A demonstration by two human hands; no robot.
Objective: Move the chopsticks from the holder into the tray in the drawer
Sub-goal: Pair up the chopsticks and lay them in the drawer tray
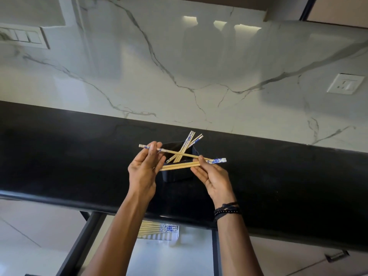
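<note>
Above the black holder point(176, 176) on the dark counter point(59, 156), the left hand point(143, 170) pinches a single chopstick point(171, 152) and the right hand point(214, 180) grips a small bundle point(179, 166), while the remaining chopsticks point(186, 145) lean in the holder and the stored chopsticks point(151, 229) lie in the tray point(169, 237) of the open drawer point(179, 259) below.

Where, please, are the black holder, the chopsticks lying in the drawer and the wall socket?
black holder point(177, 175): head view, near front wall.
chopsticks in the drawer point(157, 228): head view, middle of the bundle.
wall socket point(345, 84): head view, white faceplate.
</note>
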